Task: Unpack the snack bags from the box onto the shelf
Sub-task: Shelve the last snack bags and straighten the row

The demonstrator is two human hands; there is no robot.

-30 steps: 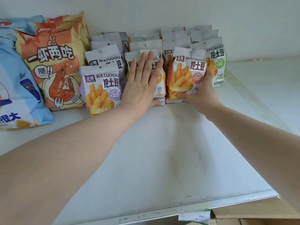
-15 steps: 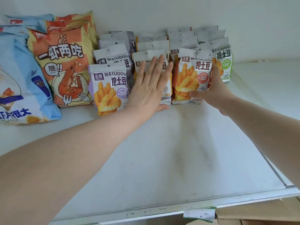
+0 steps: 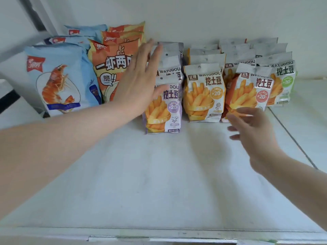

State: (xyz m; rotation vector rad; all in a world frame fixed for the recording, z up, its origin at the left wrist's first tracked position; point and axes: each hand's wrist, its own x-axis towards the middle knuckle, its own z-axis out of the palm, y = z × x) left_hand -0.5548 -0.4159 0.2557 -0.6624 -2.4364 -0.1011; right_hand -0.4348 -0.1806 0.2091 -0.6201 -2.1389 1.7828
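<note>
Here the snack bags stand in rows at the back of the white shelf (image 3: 159, 183), upright, fronts facing the camera. The left hand (image 3: 139, 80) is spread flat with straight fingers, at 9 o'clock from the purple-fronted bag (image 3: 164, 110) and overlapping its upper left edge; whether it touches is unclear. The right hand (image 3: 253, 131) hangs with loosely spread fingers, holding nothing, at 6 o'clock from the red-fronted bag (image 3: 251, 91), fingertips just short of its base. A yellow-fronted bag (image 3: 203, 92) stands between these two. Large prawn-cracker bags (image 3: 60, 80) sit at 9 o'clock.
</note>
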